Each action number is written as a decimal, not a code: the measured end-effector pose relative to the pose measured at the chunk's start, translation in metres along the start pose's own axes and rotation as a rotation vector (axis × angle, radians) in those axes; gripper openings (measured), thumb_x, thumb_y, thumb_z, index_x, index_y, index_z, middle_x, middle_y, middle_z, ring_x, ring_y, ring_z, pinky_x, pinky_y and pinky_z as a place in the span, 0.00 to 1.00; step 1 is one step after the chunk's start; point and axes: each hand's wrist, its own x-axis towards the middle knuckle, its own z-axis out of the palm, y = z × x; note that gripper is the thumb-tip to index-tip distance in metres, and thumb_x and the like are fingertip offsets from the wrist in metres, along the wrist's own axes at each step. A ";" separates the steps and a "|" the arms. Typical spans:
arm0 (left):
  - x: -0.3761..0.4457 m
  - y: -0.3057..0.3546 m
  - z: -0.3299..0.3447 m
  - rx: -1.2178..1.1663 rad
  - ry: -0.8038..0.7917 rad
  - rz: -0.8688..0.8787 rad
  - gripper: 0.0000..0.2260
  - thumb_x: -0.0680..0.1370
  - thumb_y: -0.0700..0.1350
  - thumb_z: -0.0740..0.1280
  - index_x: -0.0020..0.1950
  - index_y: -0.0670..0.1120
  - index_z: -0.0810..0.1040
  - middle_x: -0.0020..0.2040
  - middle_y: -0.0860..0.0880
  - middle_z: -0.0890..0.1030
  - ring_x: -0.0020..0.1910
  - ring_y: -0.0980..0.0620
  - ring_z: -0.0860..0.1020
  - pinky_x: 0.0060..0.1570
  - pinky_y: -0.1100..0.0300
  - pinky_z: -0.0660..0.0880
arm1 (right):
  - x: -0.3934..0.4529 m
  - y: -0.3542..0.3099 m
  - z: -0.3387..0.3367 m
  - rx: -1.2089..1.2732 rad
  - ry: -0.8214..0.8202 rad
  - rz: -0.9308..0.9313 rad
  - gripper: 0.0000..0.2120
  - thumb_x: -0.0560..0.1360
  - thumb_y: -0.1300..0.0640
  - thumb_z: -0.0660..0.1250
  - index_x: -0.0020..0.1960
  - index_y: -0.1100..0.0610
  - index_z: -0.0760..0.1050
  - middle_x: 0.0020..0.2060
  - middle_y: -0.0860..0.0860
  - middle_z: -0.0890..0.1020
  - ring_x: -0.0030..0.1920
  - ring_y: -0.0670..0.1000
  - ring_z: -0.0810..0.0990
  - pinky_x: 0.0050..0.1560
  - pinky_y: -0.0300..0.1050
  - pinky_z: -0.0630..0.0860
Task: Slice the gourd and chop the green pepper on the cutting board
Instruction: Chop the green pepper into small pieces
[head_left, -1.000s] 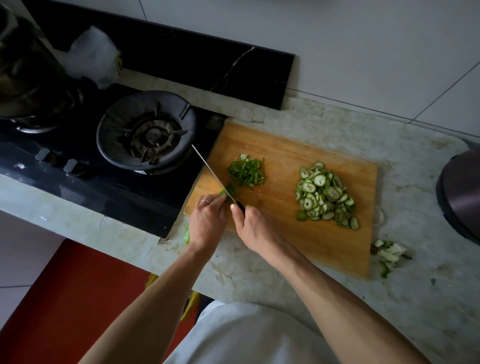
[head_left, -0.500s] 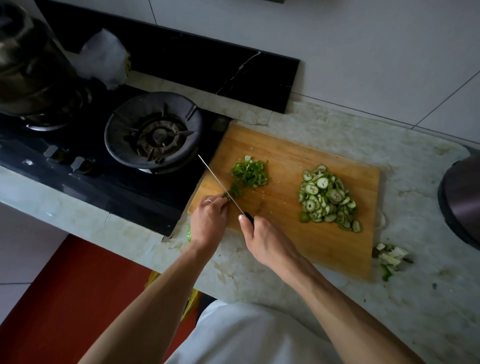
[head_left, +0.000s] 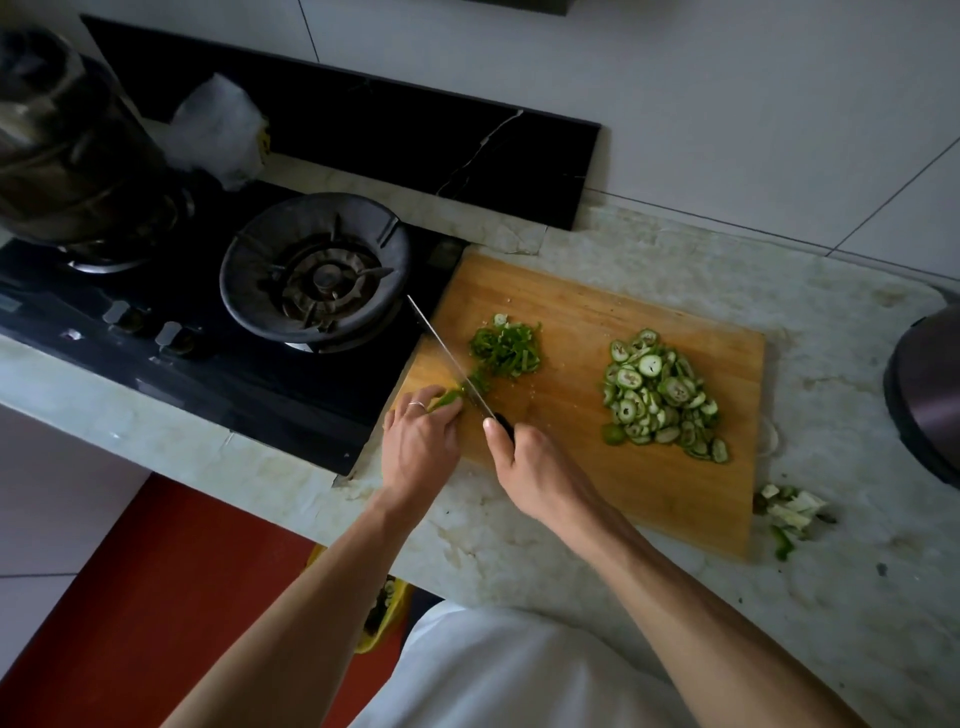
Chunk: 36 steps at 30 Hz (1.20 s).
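A wooden cutting board (head_left: 597, 415) lies on the marble counter. On its right half sits a heap of round gourd slices (head_left: 660, 389). A pile of chopped green pepper (head_left: 506, 348) lies on the left half. My left hand (head_left: 421, 441), with a ring on one finger, holds down a remaining piece of green pepper (head_left: 449, 399) at the board's near left corner. My right hand (head_left: 524, 462) grips the dark handle of a knife (head_left: 452, 358), whose blade runs up and left against the pepper piece.
A black gas hob with a burner (head_left: 317, 275) lies just left of the board. A large steel pot (head_left: 62, 145) stands at the far left, a crumpled plastic bag (head_left: 218, 130) behind it. Vegetable scraps (head_left: 789, 512) lie right of the board. A dark appliance (head_left: 924, 395) sits at the right edge.
The knife and both hands stay at the board's near left corner, the blade working at the pepper piece. The camera has shifted slightly; nothing else has moved.
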 end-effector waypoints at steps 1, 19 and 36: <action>-0.001 -0.002 0.000 -0.008 -0.006 0.005 0.12 0.76 0.38 0.69 0.56 0.48 0.86 0.57 0.44 0.81 0.54 0.40 0.77 0.54 0.47 0.75 | -0.003 0.001 0.000 -0.012 -0.003 -0.012 0.24 0.83 0.41 0.50 0.45 0.57 0.73 0.41 0.57 0.82 0.41 0.60 0.80 0.35 0.45 0.67; -0.004 -0.005 -0.007 -0.090 -0.012 0.028 0.11 0.78 0.37 0.68 0.59 0.45 0.83 0.55 0.46 0.84 0.55 0.45 0.80 0.47 0.50 0.81 | 0.015 -0.001 0.015 0.025 0.037 0.071 0.24 0.83 0.40 0.50 0.44 0.57 0.74 0.34 0.52 0.76 0.38 0.60 0.80 0.33 0.45 0.68; -0.007 0.001 -0.001 -0.033 0.005 0.042 0.11 0.75 0.34 0.71 0.57 0.41 0.85 0.55 0.44 0.84 0.55 0.41 0.80 0.46 0.49 0.82 | -0.001 0.000 0.012 -0.087 0.033 -0.025 0.25 0.83 0.40 0.50 0.48 0.59 0.76 0.40 0.57 0.82 0.39 0.59 0.79 0.35 0.44 0.64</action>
